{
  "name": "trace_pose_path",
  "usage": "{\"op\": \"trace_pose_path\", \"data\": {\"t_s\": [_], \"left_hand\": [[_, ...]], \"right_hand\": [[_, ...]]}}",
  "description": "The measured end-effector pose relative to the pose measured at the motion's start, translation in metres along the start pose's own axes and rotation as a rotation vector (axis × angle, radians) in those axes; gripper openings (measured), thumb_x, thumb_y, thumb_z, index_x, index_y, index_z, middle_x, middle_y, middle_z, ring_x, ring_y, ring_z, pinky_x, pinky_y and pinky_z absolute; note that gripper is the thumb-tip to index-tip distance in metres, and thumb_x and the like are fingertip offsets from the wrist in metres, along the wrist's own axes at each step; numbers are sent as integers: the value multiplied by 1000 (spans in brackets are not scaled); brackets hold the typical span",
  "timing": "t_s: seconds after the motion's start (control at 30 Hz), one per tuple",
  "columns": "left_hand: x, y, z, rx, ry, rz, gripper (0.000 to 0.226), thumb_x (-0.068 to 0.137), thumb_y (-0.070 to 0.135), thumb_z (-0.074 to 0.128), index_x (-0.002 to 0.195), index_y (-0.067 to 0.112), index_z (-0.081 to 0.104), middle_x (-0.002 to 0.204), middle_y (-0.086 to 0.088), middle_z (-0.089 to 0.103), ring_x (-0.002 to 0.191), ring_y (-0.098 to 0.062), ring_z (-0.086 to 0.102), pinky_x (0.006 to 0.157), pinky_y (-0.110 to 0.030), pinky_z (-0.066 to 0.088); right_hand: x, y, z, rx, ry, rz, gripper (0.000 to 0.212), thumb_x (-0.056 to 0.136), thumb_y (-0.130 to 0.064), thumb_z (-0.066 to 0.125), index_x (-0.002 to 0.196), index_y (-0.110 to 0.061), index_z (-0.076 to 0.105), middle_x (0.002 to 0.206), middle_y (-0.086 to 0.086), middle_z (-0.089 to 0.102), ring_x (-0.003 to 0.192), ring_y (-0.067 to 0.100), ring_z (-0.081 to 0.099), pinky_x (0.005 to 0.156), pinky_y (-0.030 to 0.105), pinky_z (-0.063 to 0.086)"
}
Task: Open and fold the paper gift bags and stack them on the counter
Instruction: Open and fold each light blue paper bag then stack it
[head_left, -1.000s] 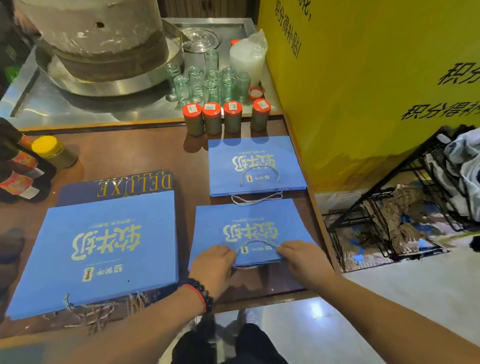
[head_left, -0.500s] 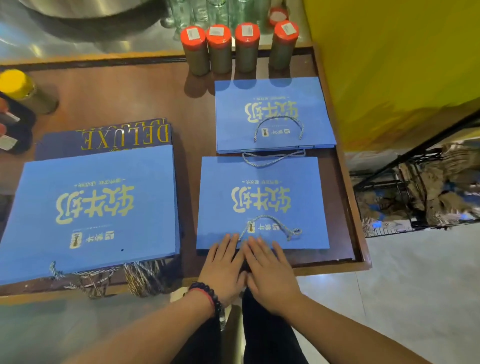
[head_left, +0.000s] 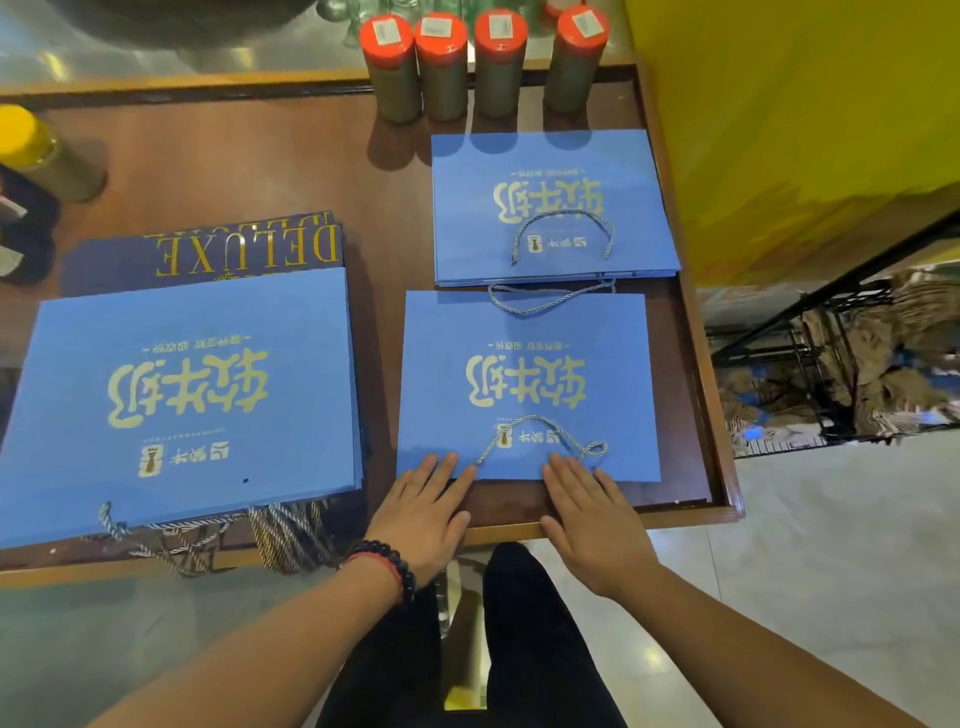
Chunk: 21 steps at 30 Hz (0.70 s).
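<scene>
A flat blue paper gift bag (head_left: 524, 384) with gold lettering lies on the brown counter (head_left: 270, 171) right in front of me, its rope handle resting on top. My left hand (head_left: 423, 512) and my right hand (head_left: 589, 512) lie flat with straight fingers, fingertips touching the bag's near edge, one at each side of the handle. Beyond it lies a small stack of the same flat blue bags (head_left: 550, 208). To the left sits a stack of larger blue bags (head_left: 182, 384), rope handles hanging over the counter's front edge.
Dark bags printed DELUXE (head_left: 208, 252) lie under the large stack. Several red-lidded canisters (head_left: 483, 62) stand at the counter's back edge. A yellow-capped bottle (head_left: 36, 150) and dark bottles stand far left. A yellow panel (head_left: 805, 114) and black wire rack (head_left: 841, 353) flank the right.
My hands let go of the near bag's edge, then flattened and slid apart along its near edge. The bag now lies flat and square. My view tilted down toward the counter.
</scene>
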<state>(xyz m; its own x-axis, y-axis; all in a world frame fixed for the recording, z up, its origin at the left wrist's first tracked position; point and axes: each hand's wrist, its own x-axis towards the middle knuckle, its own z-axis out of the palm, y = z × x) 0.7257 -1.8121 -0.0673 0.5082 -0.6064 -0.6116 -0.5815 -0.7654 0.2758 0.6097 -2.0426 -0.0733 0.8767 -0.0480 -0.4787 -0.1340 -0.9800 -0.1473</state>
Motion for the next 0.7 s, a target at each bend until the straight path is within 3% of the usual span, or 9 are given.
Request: {"op": "trace_pose_path", "data": {"t_s": [0.07, 0.17, 0.3, 0.37, 0.43, 0.53, 0.6, 0.67, 0.7], "left_hand": [[-2, -5, -2, 11, -9, -14, 66, 89, 56, -3, 152, 35, -8, 159, 9, -15, 147, -16, -14, 116, -34, -6], [-4, -11, -2, -11, -34, -51, 56, 101, 48, 12, 153, 33, -5, 160, 5, -13, 147, -17, -14, 117, -35, -3], [-5, -13, -6, -73, -53, -102, 56, 103, 44, 17, 153, 32, -1, 161, 3, -13, 147, -18, -14, 118, -38, 0], [-4, -10, -9, -117, -65, -129, 56, 102, 44, 20, 154, 32, 2, 161, 4, -11, 147, -18, -12, 120, -40, 4], [-3, -2, -16, -242, -16, -197, 56, 102, 42, 27, 154, 29, 11, 162, 3, -5, 148, -18, -7, 121, -41, 9], [5, 14, -31, -510, 111, -419, 60, 98, 35, 42, 152, 24, 17, 161, -2, 0, 147, -26, -1, 119, -43, 15], [12, 21, -39, -657, 140, -554, 69, 95, 31, 49, 152, 24, 11, 159, -5, 5, 144, -33, 6, 116, -46, 22], [18, 20, -41, -759, 199, -647, 69, 92, 27, 54, 150, 23, 17, 149, -10, 23, 136, -36, 24, 108, -47, 35], [19, 18, -42, -839, 243, -694, 63, 90, 24, 55, 146, 21, 26, 139, -11, 34, 128, -37, 36, 103, -46, 41]], "right_hand": [[-3, 10, 1, -8, -8, 14, 63, 102, -53, 10, 151, -18, 28, 156, -2, 26, 143, 16, 29, 116, 38, 17], [-9, 26, 6, 9, -12, 93, 66, 99, -56, 4, 154, -20, 8, 160, -4, 13, 149, 16, 16, 121, 36, 3], [-19, 52, 4, -1, -25, 183, 75, 93, -58, -1, 156, -19, 11, 163, -1, 9, 151, 17, 8, 116, 35, -3], [-18, 57, 1, 80, -68, 178, 67, 98, -54, 15, 156, -20, 13, 164, -1, 5, 151, 18, 7, 118, 35, 1], [-12, 52, -8, 356, -16, 277, 57, 101, -35, 40, 153, -19, 26, 164, 1, 10, 147, 22, 20, 118, 36, 20], [2, 44, -35, 871, 194, 600, 45, 97, -15, 50, 141, -15, 43, 143, 4, 41, 128, 23, 44, 89, 25, 48], [13, 42, -50, 1089, 221, 755, 31, 96, -11, 51, 126, -16, 44, 115, 2, 52, 108, 22, 52, 64, 19, 43], [21, 47, -60, 1184, 216, 832, 24, 97, -11, 51, 119, -16, 43, 104, 2, 52, 101, 24, 52, 62, 23, 41], [22, 51, -65, 1201, 210, 868, 29, 97, -13, 51, 125, -13, 44, 109, 4, 53, 102, 26, 51, 67, 27, 41]]}}
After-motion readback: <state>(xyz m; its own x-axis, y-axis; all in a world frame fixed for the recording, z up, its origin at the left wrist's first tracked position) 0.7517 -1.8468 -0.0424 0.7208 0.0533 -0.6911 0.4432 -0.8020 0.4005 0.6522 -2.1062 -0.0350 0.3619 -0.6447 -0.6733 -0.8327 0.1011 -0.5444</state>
